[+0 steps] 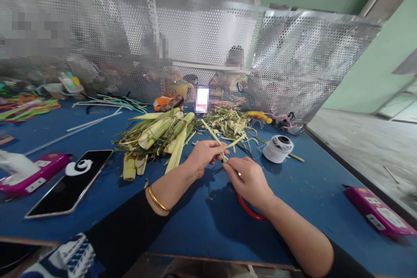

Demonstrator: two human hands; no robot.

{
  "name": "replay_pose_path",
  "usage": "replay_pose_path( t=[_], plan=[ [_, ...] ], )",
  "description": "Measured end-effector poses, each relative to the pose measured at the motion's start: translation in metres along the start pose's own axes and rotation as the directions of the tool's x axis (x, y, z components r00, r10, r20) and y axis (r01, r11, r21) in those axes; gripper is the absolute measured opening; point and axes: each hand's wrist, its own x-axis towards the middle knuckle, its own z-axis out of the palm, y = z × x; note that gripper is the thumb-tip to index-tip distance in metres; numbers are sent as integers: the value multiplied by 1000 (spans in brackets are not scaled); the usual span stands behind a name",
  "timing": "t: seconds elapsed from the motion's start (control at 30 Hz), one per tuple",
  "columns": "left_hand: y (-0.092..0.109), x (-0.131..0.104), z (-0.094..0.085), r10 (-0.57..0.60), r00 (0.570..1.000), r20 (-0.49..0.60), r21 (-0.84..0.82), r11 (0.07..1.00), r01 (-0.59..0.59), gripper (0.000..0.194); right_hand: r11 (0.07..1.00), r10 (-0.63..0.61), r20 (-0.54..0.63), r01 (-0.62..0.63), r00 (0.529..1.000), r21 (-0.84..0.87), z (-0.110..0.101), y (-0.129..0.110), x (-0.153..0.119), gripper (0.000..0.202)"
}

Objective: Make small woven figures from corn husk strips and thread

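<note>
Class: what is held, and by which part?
Pale plant strips: left hand partway along, right hand at the near end. Whether the red loop is held is unclear.

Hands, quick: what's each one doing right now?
Left hand: closed, pinching pale green strips.
Right hand: closed, fingers at the strips' lower end.

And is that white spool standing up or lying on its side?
Standing up: the white spool sits on the blue table with its dark-centred end facing upward and its white side running down to the tabletop.
</note>
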Motion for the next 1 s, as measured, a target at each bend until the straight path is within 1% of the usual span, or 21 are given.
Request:
replay_pose_path(
  t=[0.03, 0.07, 0.1, 0.13, 0.17, 0.2, 0.23, 0.27, 0.3, 0.37, 0.5, 0.57, 0.63, 0.7, 0.73, 0.77, 0.8, 0.83, 0.9, 0.93, 1.0],
  plan=[
    [2, 1, -2, -22, 999, 23, -16, 1000, 22, 18, 975, 136, 55, -144, 989, 167, -1, 3, 2, 43],
    [4, 1, -3, -45, 998, 42, -34, 998, 46, 20, 893, 268, 132, -297, 954, 339, -3, 6, 4, 48],
    [5, 1, -4, -65, 996, 58, -50, 996, 68, 23, 756, 379, 212, -434, 901, 490, -4, 10, 7, 52],
    [6, 1, -5, -83, 994, 76, -59, 994, 88, 26, 596, 462, 280, -529, 841, 605, -5, 14, 10, 54],
    [7, 0, -5, -97, 991, 94, -56, 993, 103, 30, 447, 520, 321, -573, 792, 687, -5, 18, 12, 53],
    [7, -1, -4, -104, 989, 109, -34, 994, 108, 33, 334, 559, 332, -573, 760, 749, -5, 21, 14, 50],
    [7, -2, -3, -104, 987, 121, 2, 995, 105, 34, 260, 582, 324, -548, 746, 795, -4, 23, 16, 46],
    [6, -4, -1, -100, 986, 131, 47, 994, 95, 33, 218, 594, 303, -512, 745, 831, -3, 25, 17, 44],
    [5, -6, 1, -94, 986, 140, 96, 992, 81, 31, 200, 597, 277, -475, 752, 857, -2, 25, 17, 42],
    [3, -9, 4, -73, 986, 152, 184, 982, 45, 24, 225, 598, 216, -420, 772, 879, -1, 24, 16, 39],
    [0, -13, 7, -51, 976, 214, 287, 958, -13, 21, 386, 616, 49, -355, 786, 851, 4, 22, 15, 35],
    [0, -14, 7, -67, 967, 244, 310, 951, -12, 22, 439, 607, 13, -349, 795, 828, 7, 24, 15, 34],
    [0, -14, 7, -80, 966, 245, 313, 950, 0, 21, 493, 581, 14, -366, 813, 790, 8, 28, 15, 35],
    [-1, -14, 6, -87, 970, 227, 301, 953, 15, 21, 573, 565, 22, -412, 825, 708, 5, 33, 16, 38],
    [-1, -13, 6, -90, 972, 219, 287, 958, 24, 21, 628, 569, 2, -436, 823, 645, 3, 35, 16, 41],
    [-2, -12, 6, -96, 973, 210, 269, 963, 37, 23, 689, 574, -47, -450, 818, 569, -1, 37, 16, 44],
    [-3, -10, 6, -103, 975, 196, 242, 969, 54, 26, 749, 569, -122, -451, 814, 485, -5, 39, 16, 46],
    [-4, -9, 6, -115, 976, 186, 213, 974, 74, 29, 807, 540, -208, -432, 816, 402, -9, 40, 15, 46],
    [-5, -7, 6, -133, 975, 178, 170, 980, 103, 35, 908, 406, -343, -332, 847, 256, -15, 39, 15, 40],
    [-5, -7, 6, -137, 973, 185, 163, 981, 107, 36, 943, 324, -365, -266, 873, 202, -17, 38, 15, 35],
    [-5, -9, 7, -126, 968, 215, 196, 977, 84, 30, 976, 200, -323, -158, 925, 151, -16, 35, 16, 25]
  ],
)
